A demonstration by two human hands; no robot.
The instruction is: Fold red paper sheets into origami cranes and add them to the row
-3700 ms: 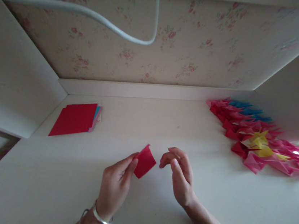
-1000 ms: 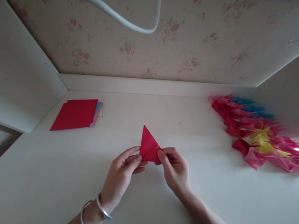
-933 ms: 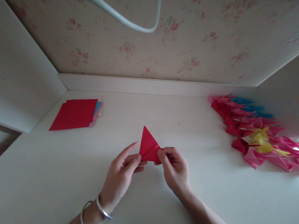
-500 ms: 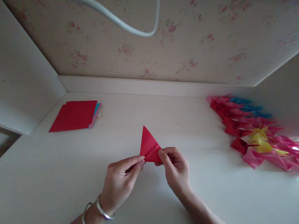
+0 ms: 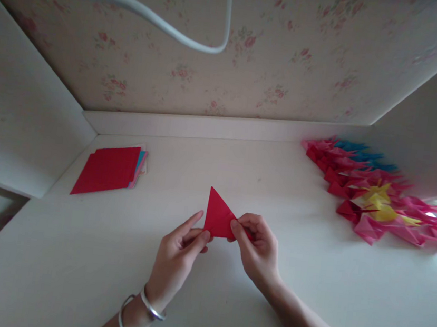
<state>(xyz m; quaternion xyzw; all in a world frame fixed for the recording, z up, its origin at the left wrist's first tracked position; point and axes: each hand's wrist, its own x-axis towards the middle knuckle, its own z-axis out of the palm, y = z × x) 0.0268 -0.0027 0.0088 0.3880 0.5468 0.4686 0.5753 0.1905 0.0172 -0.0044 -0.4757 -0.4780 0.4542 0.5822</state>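
Observation:
A red piece of origami paper [image 5: 217, 217], folded into a triangle with its point away from me, is between my hands over the white desk. My left hand [image 5: 179, 254] pinches its lower left corner between thumb and a finger, with the index finger lifted off and pointing up beside the left edge. At the right corner, my right hand [image 5: 257, 250] grips the paper between thumb and curled fingers. Two silver bangles [image 5: 151, 306] circle my left wrist.
A stack of coloured paper sheets [image 5: 106, 171], red on top, lies at the left. Many folded paper pieces [image 5: 377, 199] in pink, red, yellow and blue cover the right back. A white cable [image 5: 178, 35] hangs in front of the flowered wall [image 5: 274, 96].
The crease across the paper's front no longer shows; its face now looks smooth. My left index finger has lifted off the paper, while the right hand keeps its hold.

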